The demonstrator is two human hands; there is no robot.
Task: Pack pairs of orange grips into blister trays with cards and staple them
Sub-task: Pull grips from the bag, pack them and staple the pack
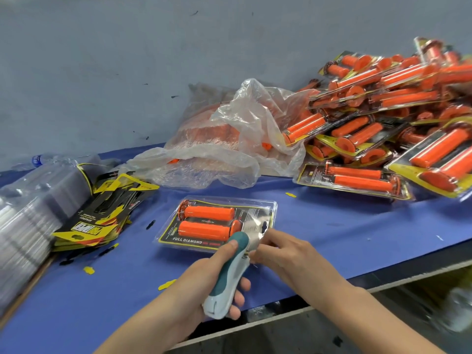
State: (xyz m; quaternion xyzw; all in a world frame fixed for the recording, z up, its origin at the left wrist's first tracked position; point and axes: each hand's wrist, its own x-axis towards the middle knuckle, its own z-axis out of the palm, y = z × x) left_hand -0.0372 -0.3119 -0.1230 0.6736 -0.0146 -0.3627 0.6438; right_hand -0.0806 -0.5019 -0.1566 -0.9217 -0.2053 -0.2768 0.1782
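Orange grips [207, 220] inside blister tray [271, 206]

Blister pack [217, 223] flat on surface [332, 226], centre, two grips [207, 221] in it side by side. Stapler [229, 272] at pack's near right corner, in left hand [204, 284]; right hand [283, 254] just right of it, fingers [265, 241] on same corner. Card stack [102, 215] left of pack; empty tray stack [30, 210] further left. Plastic bag [229, 139] behind pack, against wall [178, 47]. Heap of finished packs [388, 118] right of bag, far right.
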